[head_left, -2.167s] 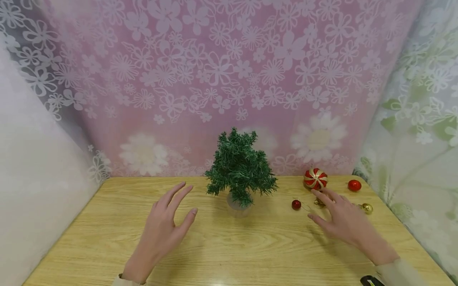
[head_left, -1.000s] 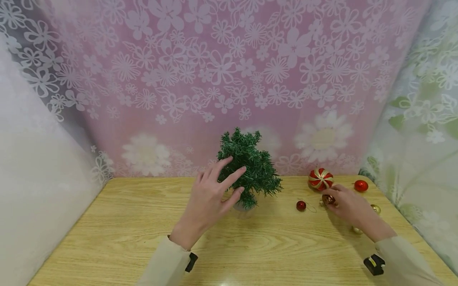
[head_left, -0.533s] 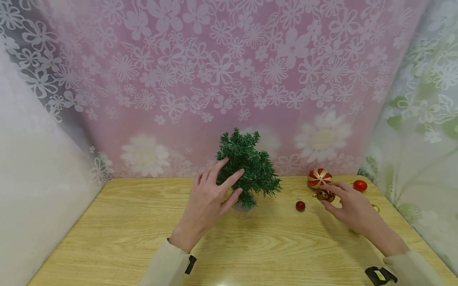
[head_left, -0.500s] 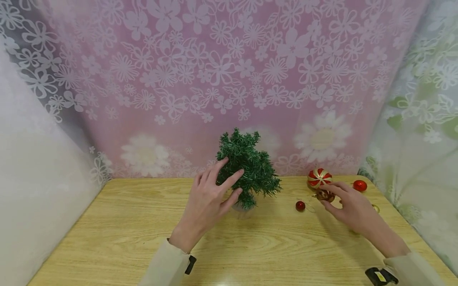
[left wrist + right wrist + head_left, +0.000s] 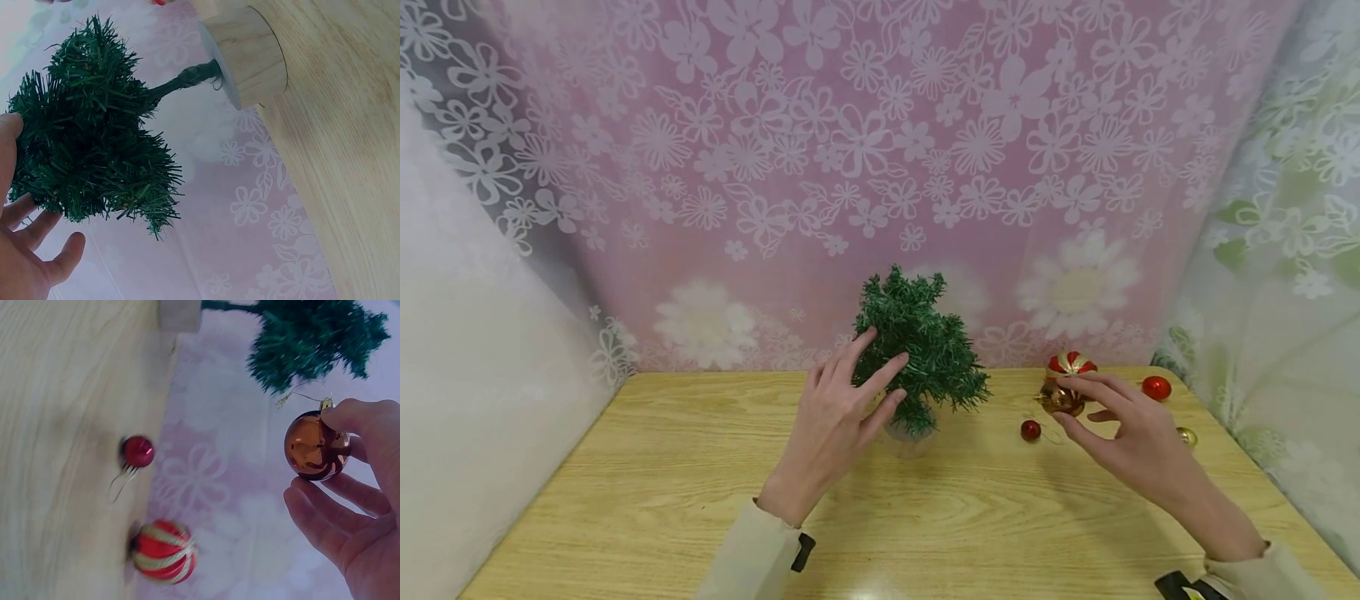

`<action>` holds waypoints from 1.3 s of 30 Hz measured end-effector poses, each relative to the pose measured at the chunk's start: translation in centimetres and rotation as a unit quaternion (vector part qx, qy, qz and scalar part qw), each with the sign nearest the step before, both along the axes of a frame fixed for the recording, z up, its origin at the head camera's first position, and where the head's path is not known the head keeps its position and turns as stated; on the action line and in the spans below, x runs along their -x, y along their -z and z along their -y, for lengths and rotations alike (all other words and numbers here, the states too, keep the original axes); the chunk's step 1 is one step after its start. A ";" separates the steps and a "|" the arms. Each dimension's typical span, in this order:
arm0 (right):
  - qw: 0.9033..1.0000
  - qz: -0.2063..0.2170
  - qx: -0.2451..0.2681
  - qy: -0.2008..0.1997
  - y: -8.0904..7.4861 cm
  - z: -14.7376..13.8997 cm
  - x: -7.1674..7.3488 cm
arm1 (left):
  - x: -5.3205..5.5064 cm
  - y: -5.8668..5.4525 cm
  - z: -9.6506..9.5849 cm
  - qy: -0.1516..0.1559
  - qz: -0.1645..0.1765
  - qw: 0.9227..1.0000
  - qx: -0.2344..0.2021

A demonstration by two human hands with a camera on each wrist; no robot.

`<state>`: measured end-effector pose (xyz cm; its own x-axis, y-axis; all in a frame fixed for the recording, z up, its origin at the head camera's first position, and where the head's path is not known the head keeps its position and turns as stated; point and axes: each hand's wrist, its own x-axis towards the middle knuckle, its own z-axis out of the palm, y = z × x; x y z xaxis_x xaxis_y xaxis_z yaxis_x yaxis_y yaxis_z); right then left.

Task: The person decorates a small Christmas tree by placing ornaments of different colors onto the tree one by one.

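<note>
A small artificial Christmas tree (image 5: 925, 337) stands upright at the back middle of the table. In the left wrist view its round wooden base (image 5: 247, 59) and thin green trunk show. At the tree's left side is my left hand (image 5: 831, 417), fingers loosely spread, fingertips at the branches. My right hand (image 5: 1142, 442) pinches a shiny copper-brown bauble (image 5: 312, 447) between thumb and fingers. The right wrist view shows the bauble raised off the table, its gold cap near the thumb and a gold string loop trailing from it.
Behind the held bauble sits a larger red-and-gold striped bauble (image 5: 165, 551). A small dark red bauble (image 5: 1031, 430) with a string loop lies to its front left. A red ornament (image 5: 1156, 388) and a gold bauble (image 5: 1187, 437) are at the right. Floral curtains surround the table (image 5: 647, 467).
My left hand has moved right to the tree's branches. My right hand has taken hold of the copper-brown bauble and lifted it up and slightly left.
</note>
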<state>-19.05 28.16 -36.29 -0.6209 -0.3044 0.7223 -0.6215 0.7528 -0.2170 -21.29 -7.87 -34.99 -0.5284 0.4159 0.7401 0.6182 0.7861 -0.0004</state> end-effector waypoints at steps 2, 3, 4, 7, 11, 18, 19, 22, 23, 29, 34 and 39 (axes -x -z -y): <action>1.000 0.004 0.012 -0.011 -0.5 0.6 -0.3 | 0.1 0.0 0.1 0.001 0.000 1.000 -0.003; 1.000 0.003 0.019 -0.016 -0.7 0.9 -0.5 | 0.1 0.0 0.1 0.001 0.000 1.000 -0.003; 1.000 0.002 0.023 -0.019 -1.0 1.2 -0.6 | 0.2 -0.1 0.1 0.002 0.000 1.000 -0.003; 0.999 -0.005 0.038 -0.030 -1.6 2.1 -0.9 | 0.5 -0.1 0.2 0.002 0.000 1.000 -0.001; 0.998 -0.019 0.045 -0.041 -2.3 3.1 -1.1 | 0.8 -0.1 0.2 0.000 0.000 1.000 0.003; 0.997 -0.031 0.040 -0.056 -2.9 4.2 -1.4 | 1.2 0.1 0.3 -0.003 0.000 1.000 0.005; 0.997 -0.031 0.042 -0.060 -2.9 4.4 -1.5 | 1.2 0.1 0.3 -0.003 0.001 1.000 0.004; 0.995 -0.033 0.051 -0.076 -3.1 4.9 -1.7 | 1.2 0.1 0.3 -0.005 0.002 1.000 0.003; 0.995 -0.034 0.053 -0.081 -3.2 5.0 -1.7 | 1.2 0.1 0.3 -0.005 0.001 1.000 0.003; 0.994 -0.044 0.048 -0.086 -3.7 5.6 -1.8 | 1.3 0.0 0.2 -0.004 -0.003 1.000 0.001; 0.994 -0.042 0.048 -0.087 -3.9 6.0 -1.8 | 1.3 0.0 0.1 -0.005 -0.001 1.000 -0.004; 0.994 -0.040 0.048 -0.085 -4.0 6.4 -2.0 | 1.2 0.2 0.1 -0.006 0.002 1.000 -0.003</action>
